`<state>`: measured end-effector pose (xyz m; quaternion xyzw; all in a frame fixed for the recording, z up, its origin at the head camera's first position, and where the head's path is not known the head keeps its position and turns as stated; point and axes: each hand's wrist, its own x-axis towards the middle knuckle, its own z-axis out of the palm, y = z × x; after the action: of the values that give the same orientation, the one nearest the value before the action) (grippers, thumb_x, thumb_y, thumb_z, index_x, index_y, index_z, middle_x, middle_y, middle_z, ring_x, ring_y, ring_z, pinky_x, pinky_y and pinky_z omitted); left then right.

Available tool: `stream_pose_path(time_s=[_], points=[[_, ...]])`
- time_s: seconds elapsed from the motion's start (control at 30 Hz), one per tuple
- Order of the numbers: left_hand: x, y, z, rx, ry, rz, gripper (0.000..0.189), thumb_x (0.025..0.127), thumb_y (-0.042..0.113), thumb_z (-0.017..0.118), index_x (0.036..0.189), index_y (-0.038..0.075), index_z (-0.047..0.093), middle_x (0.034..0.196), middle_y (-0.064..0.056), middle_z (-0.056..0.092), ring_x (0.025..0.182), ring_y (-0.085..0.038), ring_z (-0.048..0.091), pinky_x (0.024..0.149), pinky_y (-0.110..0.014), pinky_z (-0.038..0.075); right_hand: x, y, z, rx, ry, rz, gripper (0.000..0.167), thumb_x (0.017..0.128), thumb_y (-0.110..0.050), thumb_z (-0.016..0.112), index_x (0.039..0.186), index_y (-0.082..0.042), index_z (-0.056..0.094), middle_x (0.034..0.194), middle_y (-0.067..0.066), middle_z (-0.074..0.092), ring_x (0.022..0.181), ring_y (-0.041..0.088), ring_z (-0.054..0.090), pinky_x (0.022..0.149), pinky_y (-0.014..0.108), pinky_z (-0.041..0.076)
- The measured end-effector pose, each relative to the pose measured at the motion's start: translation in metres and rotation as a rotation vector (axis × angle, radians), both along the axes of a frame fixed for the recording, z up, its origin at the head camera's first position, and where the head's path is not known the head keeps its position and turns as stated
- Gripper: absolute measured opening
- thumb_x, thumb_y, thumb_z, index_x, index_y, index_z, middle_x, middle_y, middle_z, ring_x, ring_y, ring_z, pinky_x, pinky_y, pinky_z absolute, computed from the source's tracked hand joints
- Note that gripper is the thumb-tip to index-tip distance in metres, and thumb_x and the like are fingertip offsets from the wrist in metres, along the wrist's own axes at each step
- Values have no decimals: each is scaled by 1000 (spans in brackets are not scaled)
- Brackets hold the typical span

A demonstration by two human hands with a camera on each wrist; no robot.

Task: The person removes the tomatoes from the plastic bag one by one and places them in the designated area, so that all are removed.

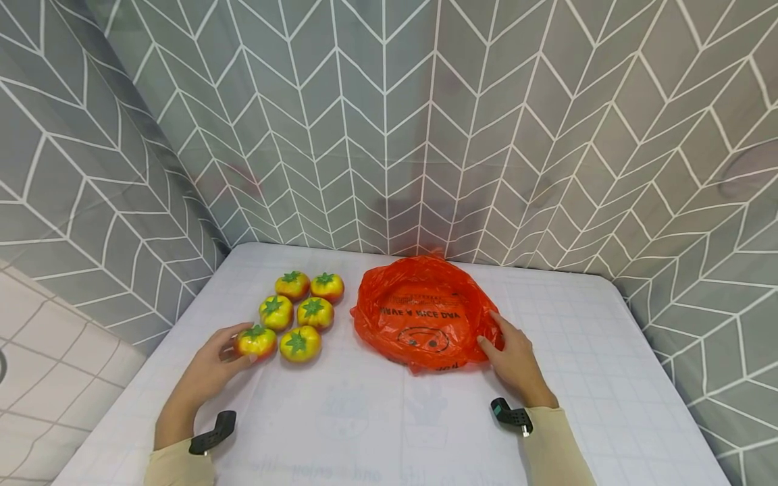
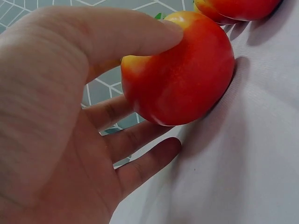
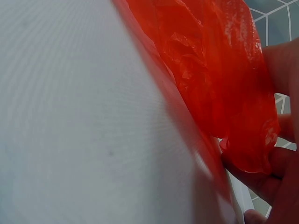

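My left hand (image 1: 209, 370) grips the nearest-left tomato (image 1: 256, 343), a red and yellow one with a green star-shaped top. In the left wrist view, the thumb lies over this tomato (image 2: 182, 74) and the fingers reach round behind it; it still sits on the cloth. Beside it stand several similar tomatoes (image 1: 300, 343) in a loose cluster. On the right, my right hand (image 1: 516, 359) holds the right edge of a red plastic bag (image 1: 419, 324), spread with its mouth open upward. Part of the bag's rim (image 3: 252, 154) lies between thumb and fingers in the right wrist view.
A white patterned cloth (image 1: 365, 418) covers the table. Grey curtains with white zigzag lines (image 1: 389, 135) stand close behind and at both sides. White tiles (image 1: 55, 351) show beyond the table's left edge.
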<state>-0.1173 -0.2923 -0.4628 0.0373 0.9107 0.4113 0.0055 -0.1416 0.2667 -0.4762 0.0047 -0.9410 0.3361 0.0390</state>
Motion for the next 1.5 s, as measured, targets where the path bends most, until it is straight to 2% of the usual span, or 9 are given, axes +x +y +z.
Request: stream_pose_path(time_s=[0.27, 0.47, 0.73, 0.97, 1.27, 1.5], points=[[-1, 1, -1, -25, -17, 0, 68, 93, 36, 72, 148, 8, 45, 148, -24, 41, 131, -44, 42, 104, -61, 40, -1, 0, 1, 4, -14, -8, 65, 99, -29, 59, 155, -8, 35, 151, 24, 41, 134, 45, 39, 108, 66, 32], [0, -1, 0, -41, -43, 1, 67, 92, 35, 73, 148, 9, 46, 149, -25, 42, 128, -46, 47, 101, -60, 44, -1, -1, 1, -1, -18, -18, 65, 98, -29, 60, 155, -9, 35, 152, 23, 41, 135, 44, 39, 108, 66, 33], [-3, -1, -2, -12, -82, -1, 73, 92, 41, 72, 152, 11, 43, 152, -25, 39, 129, -47, 47, 101, -59, 44, 2, -1, 1, 7, 3, -11, 64, 98, -28, 60, 154, -6, 36, 150, 25, 43, 134, 46, 40, 108, 67, 32], [-2, -1, -1, -19, -104, -3, 79, 92, 39, 72, 156, 10, 35, 154, -26, 36, 128, -48, 48, 100, -59, 45, 1, -2, 0, 4, 11, -10, 64, 98, -28, 61, 154, -7, 37, 150, 24, 43, 134, 45, 40, 108, 67, 31], [0, 0, -1, -26, -94, -7, 77, 92, 36, 72, 154, 7, 37, 151, -28, 38, 127, -48, 49, 100, -59, 45, 0, -2, -1, 14, 0, -14, 65, 98, -28, 61, 154, -6, 37, 150, 25, 43, 135, 46, 39, 109, 67, 30], [-1, 0, -3, -39, -117, 11, 79, 91, 38, 73, 153, 7, 37, 151, -29, 38, 127, -49, 48, 100, -59, 45, -1, -2, -2, 12, 13, -6, 64, 98, -27, 61, 154, -6, 37, 150, 24, 43, 135, 46, 39, 109, 68, 28]])
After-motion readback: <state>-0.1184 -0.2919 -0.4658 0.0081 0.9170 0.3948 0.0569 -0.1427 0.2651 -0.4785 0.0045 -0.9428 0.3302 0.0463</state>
